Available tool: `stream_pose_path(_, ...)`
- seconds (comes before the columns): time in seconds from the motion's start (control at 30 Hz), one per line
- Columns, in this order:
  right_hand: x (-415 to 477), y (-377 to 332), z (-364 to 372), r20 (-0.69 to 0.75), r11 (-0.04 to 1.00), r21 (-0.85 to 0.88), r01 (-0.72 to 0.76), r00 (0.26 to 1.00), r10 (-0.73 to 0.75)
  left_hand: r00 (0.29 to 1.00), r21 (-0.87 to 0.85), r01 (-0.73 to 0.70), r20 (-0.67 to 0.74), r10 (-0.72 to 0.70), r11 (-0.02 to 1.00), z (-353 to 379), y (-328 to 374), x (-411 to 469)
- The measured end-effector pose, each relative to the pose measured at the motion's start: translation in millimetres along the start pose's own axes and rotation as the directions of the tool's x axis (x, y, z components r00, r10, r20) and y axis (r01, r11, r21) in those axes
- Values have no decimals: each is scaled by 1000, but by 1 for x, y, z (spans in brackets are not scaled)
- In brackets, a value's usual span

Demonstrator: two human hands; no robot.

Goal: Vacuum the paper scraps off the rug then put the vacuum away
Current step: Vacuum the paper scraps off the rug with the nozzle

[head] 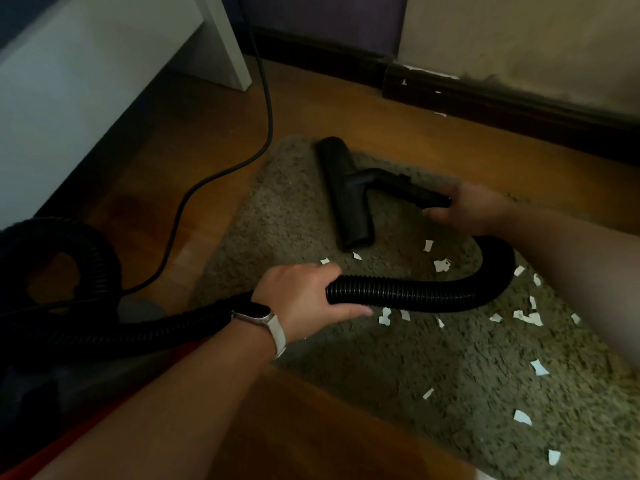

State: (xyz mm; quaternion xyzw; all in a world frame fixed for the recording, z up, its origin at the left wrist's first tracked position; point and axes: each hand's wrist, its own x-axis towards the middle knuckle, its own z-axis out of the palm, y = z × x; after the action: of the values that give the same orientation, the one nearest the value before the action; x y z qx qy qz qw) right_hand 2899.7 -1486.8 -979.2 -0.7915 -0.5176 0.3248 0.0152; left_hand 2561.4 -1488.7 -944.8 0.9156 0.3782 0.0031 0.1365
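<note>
vacuum hose (pixel 415 289): black, ringed with fine ribs | floor nozzle (pixel 343 192): plain black | power cord (pixel 266 109): black | rug (pixel 398 368): olive-grey, speckled shag | paper scraps (pixel 441 265): white | floor (pixel 214 133): orange-brown wood | smartwatch (pixel 258 311): black face, cream strap | skirting board (pixel 519 112): dark brown, white flecks | wall (pixel 519 36): cream, mottled grey stains | furniture panel (pixel 86 81): white

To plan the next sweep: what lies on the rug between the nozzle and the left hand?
In the head view, two paper scraps lie there on the rug.
</note>
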Motion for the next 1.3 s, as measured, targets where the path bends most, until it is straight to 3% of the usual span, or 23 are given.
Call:
stream_pose_path(0.23, -3, -29, 10, 106, 979, -102, 179, 980, -168, 999, 18, -45, 15, 45, 999, 4, -12, -10)
stream_pose_path(0.5, -10, -9, -8, 7, 997, -39, 67, 998, -66, 1000, -20, -18, -20, 18, 1000, 1, -6, -1)
stream_pose_path(0.8, -2, -51, -5, 16, 912, -348, 216, 974, -224, 999, -2, -41, 30, 41, 999, 5, -12, -9)
stream_pose_path(1.03, -7, -19, -21, -100, 940, -338, 37, 992, -75, 1000, 10, 2, -5, -2, 1000, 5, -9, 2)
stream_pose_path(1.3, -9, 7, -32, -188, 954, -298, -35, 982, -22, 1000, 2, 10, -4, -10, 1000, 8, -1, 17)
